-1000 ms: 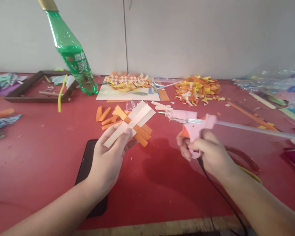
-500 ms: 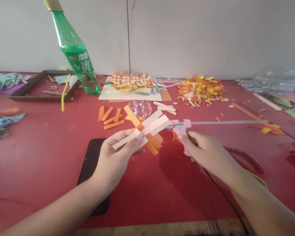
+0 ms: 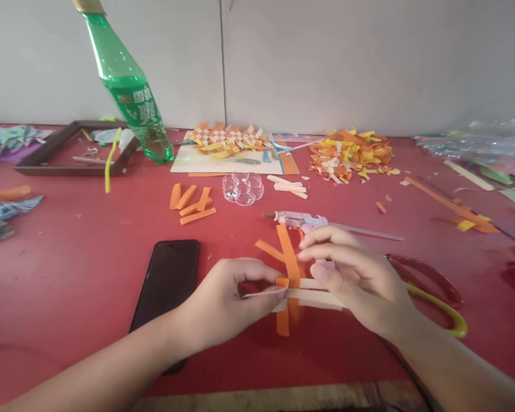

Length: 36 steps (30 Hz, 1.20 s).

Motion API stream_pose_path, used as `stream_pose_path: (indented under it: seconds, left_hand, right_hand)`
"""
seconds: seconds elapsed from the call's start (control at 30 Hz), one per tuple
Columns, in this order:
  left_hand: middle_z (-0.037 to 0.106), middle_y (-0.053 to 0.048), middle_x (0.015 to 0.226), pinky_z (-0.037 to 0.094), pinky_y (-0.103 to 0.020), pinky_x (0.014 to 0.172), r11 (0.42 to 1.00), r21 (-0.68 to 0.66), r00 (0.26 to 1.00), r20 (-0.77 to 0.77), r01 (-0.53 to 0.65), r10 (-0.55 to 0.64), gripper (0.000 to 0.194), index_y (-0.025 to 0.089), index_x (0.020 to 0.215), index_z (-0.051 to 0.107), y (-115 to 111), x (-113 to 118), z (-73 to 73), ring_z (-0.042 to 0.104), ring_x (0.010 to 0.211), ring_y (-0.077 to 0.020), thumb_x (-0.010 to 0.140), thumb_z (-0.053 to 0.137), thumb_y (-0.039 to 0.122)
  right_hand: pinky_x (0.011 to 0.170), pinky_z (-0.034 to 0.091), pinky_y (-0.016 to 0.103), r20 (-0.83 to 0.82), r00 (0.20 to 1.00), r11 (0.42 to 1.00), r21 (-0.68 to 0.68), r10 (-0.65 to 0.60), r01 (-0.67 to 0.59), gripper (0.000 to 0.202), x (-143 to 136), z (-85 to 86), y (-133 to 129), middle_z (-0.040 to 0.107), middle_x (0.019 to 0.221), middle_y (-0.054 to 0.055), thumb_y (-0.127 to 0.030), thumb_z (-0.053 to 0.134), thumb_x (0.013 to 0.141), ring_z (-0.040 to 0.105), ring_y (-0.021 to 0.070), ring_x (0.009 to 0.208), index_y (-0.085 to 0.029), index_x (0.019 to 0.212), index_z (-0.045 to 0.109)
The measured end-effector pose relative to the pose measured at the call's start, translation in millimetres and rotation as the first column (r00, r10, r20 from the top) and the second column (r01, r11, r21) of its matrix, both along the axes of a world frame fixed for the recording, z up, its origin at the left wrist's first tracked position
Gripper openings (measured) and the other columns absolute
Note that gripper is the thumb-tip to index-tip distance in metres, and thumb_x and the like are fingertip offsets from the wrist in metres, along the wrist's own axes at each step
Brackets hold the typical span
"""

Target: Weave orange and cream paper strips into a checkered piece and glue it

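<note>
My left hand (image 3: 236,294) pinches a bundle of crossed paper strips between thumb and fingers. Its orange strips (image 3: 288,252) run up and down, and cream strips (image 3: 315,297) cross them, pointing right. One cream strip is bent back over at the left thumb. My right hand (image 3: 356,280) has its fingers apart, close to the right ends of the cream strips; whether it touches them I cannot tell. Just beyond that hand a pink glue gun (image 3: 300,219) lies on the red table, nozzle to the left, its handle partly hidden by the fingers.
A black phone (image 3: 165,280) lies left of my hands, and scissors (image 3: 438,309) with red and yellow handles lie right. Behind are a clear palette (image 3: 242,189), loose orange strips (image 3: 193,203), a heap of paper scraps (image 3: 352,153), a green bottle (image 3: 133,97) and a dark frame (image 3: 68,170).
My right hand has let go of the glue gun, which now rests on the table. The strip bundle has come down and right, turned, and one cream strip is folded back.
</note>
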<state>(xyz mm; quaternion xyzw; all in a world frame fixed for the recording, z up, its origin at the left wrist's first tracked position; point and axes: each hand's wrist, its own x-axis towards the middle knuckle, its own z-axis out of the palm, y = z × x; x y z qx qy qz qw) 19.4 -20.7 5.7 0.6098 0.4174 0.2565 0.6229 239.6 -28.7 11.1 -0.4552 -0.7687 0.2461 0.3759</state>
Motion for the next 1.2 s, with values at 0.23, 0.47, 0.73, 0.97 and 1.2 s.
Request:
stream_pose_path:
  seconds: [0.23,0.47,0.73,0.97,1.2]
  left_hand:
    - [0.071,-0.002,0.075,0.052,-0.024,0.062,0.986,-0.071,0.988,-0.033,0.148,-0.151,0.019,0.02,0.083,0.076,-1.8,-1.7,-1.2,0.066,0.067,-0.0168,0.086,0.06,0.031]
    - [0.07,0.0,0.073,0.054,-0.022,0.072,0.929,-0.357,0.994,0.084,0.095,-0.069,0.018,0.015,0.083,0.075,2.7,-0.7,0.1,0.065,0.068,-0.0119,0.085,0.065,0.029]
    - [0.073,0.001,0.067,0.053,-0.014,0.066,0.852,-0.524,0.974,0.201,0.016,0.105,0.013,0.015,0.081,0.076,7.8,-2.3,3.5,0.068,0.064,-0.0077,0.08,0.075,0.027]
    - [0.072,0.001,0.065,0.051,-0.013,0.061,0.865,-0.503,0.972,0.206,0.005,0.114,0.012,0.015,0.077,0.075,7.8,-2.9,3.2,0.065,0.06,-0.0064,0.08,0.074,0.026]
    - [0.072,0.0,0.065,0.05,-0.014,0.06,0.897,-0.44,0.977,0.202,0.031,0.066,0.016,0.014,0.081,0.075,6.7,-4.9,1.8,0.064,0.058,-0.0064,0.082,0.073,0.03]
  right_hand:
    - [0.073,0.052,0.032,-0.039,0.999,0.999,0.029,0.02,-0.019,0.009,-1.6,-3.5,-0.5,0.06,0.095,0.002,-0.018,0.066,0.084,0.061,0.0166,0.088,-0.026,0.087,0.067]
    - [0.082,0.053,0.039,0.134,0.977,0.908,0.368,0.163,-0.202,0.02,-5.1,3.5,0.8,0.072,0.092,0.004,-0.006,0.066,0.079,0.061,0.0185,0.088,-0.021,0.093,0.068]
    - [0.076,0.057,0.041,0.255,0.953,0.86,0.436,0.165,-0.265,0.022,-6.1,1.4,-3.1,0.076,0.097,0.005,-0.009,0.066,0.077,0.063,0.0226,0.087,-0.018,0.097,0.07]
    - [0.079,0.057,0.043,0.274,0.947,0.868,0.413,0.168,-0.274,0.026,-3.2,-3.2,-3.4,0.076,0.098,0.004,-0.009,0.067,0.075,0.064,0.0243,0.091,-0.02,0.099,0.069]
    - [0.081,0.056,0.043,0.285,0.942,0.859,0.423,0.176,-0.289,0.024,-4.5,-0.6,-3.7,0.076,0.097,0.004,-0.008,0.065,0.076,0.063,0.0233,0.091,-0.019,0.097,0.069]
